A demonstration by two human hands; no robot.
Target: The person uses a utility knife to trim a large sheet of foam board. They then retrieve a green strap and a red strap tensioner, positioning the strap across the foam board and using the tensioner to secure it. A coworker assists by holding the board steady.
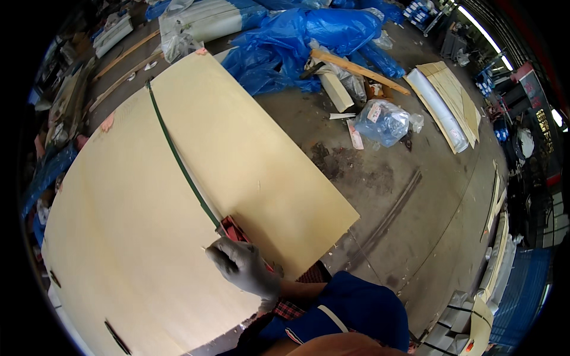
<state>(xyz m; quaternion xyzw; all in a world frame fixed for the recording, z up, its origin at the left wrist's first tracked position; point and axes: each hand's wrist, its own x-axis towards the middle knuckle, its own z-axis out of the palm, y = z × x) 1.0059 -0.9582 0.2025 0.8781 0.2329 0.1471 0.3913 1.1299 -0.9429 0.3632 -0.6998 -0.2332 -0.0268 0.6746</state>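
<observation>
A large cream-coloured board [136, 196] fills the left and middle of the view. A green strap [176, 151] runs over it from its far edge toward me. At the strap's near end sits a red strapping tool [234, 228], close to the board's right side. My right hand [244, 267], in a grey glove, is closed just on the near side of this tool and seems to grip it; the glove hides its lower part. My left hand does not show.
Blue plastic sheeting [309, 32] is heaped beyond the board, with a wooden batten [359, 71] beside it. A clear plastic bundle [383, 121] and a wrapped white length on cardboard [439, 107] lie on the concrete floor [409, 225]. Strapped packs [457, 320] stand at lower right.
</observation>
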